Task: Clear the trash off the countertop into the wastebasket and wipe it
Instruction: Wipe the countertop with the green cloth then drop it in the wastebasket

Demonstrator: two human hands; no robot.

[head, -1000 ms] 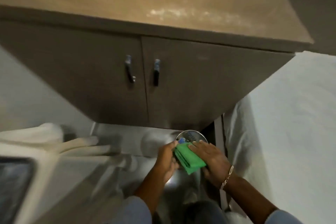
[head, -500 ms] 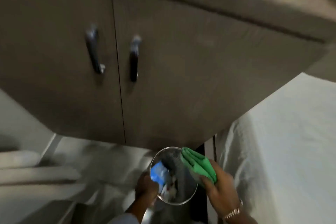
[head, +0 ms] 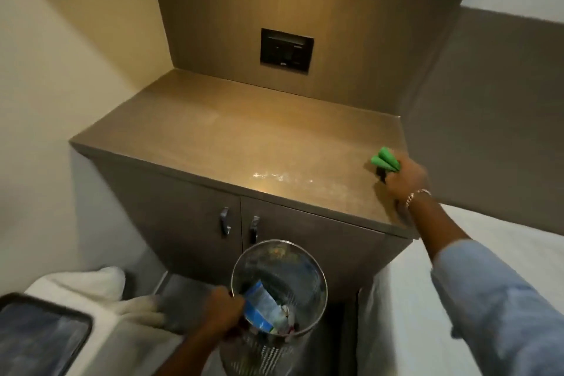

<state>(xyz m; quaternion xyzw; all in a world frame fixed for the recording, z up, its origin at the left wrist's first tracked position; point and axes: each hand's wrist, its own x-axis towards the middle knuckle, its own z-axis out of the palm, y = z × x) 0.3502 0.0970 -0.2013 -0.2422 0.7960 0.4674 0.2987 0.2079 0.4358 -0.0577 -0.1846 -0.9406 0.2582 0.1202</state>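
Perforated metal wastebasket (head: pixel 308 256) — glossy wood-look countertop (head: pixel 238 137)

Cloth (head: pixel 385 160) on countertop's (head: pixel 244 137) right edge, wastebasket (head: pixel 279 290) below, before cabinet doors (head: pixel 189 220)

Dim warm light is glaring off the countertop (head: pixel 274 146) centre; the right hand (head: pixel 406 175) at 3 o'clock is blurring; wide-angle edges are bowing.
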